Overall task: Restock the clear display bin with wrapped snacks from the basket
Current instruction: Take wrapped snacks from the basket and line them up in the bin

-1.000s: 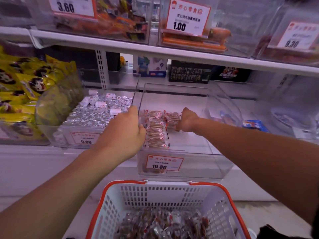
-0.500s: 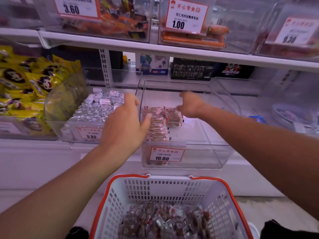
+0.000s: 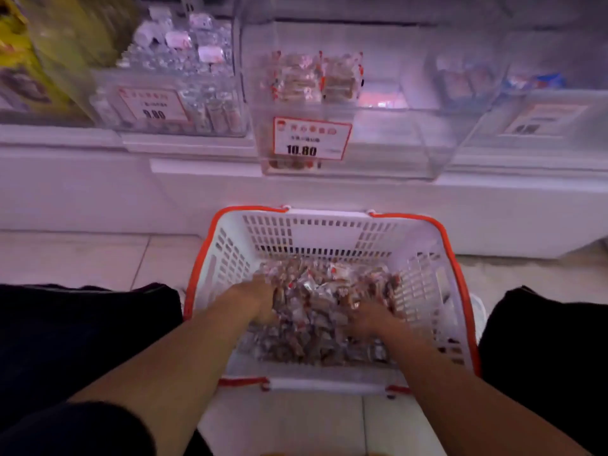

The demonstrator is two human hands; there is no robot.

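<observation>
A white basket with an orange rim (image 3: 329, 214) stands on the floor between my knees, holding a pile of clear-wrapped brown snacks (image 3: 316, 291). My left hand (image 3: 260, 301) is down on the left side of the pile and my right hand (image 3: 368, 319) on the right side. Both hands' fingers are sunk among the wrappers and blurred, so their grip is hidden. Above, the clear display bin (image 3: 394, 139) with a 10.80 label (image 3: 311, 139) holds two short rows of the same snacks (image 3: 309, 80) at its left side.
Left of the display bin, a neighbouring clear bin (image 3: 177, 60) of silver-wrapped sweets carries a 9.80 tag. Yellow packs (image 3: 13, 44) fill the far left, and another clear bin (image 3: 543, 120) stands at the right. My dark-clad knees (image 3: 82, 340) flank the basket on the tiled floor.
Both hands have left the display bin and dropped into the basket's snack pile. My view has tilted down from the shelves to the basket and floor.
</observation>
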